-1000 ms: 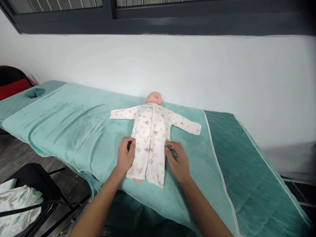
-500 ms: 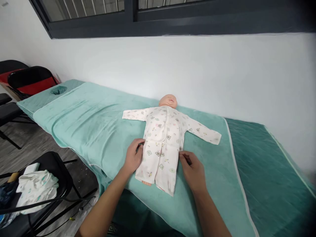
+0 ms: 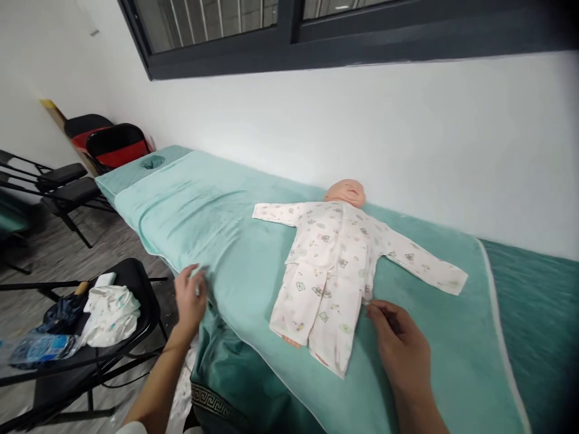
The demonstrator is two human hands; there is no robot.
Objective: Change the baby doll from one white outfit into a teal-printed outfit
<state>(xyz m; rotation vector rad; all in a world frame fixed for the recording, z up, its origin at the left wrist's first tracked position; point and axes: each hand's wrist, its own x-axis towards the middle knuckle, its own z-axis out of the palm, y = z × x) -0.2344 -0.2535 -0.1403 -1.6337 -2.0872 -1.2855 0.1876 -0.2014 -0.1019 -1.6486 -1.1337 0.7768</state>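
A baby doll [image 3: 347, 191] lies on its back on the bed. It is dressed in a white printed shirt [image 3: 337, 232], sleeves spread to both sides, and matching trousers [image 3: 301, 295]; a bit of foot shows below one leg. My right hand [image 3: 402, 340] pinches the shirt's lower hem beside the doll's hip, thumb against forefinger. Off to the left, over the bed's near edge, my left hand [image 3: 190, 296] is in the air, away from the doll. Its fingers are apart and loosely bent, slightly blurred, and hold nothing.
A pale green sheet covers the massage bed [image 3: 217, 187], which stands against the white wall [image 3: 407, 138] under a window. At the lower left, a black folding chair [image 3: 140, 280] carries a white printed cloth [image 3: 111, 316] and a plastic bottle [image 3: 45, 348]. More chairs stand behind.
My left hand has left the trouser side and moved left, past the bed edge. My right hand stays at the hem by the hip. The view has turned left.
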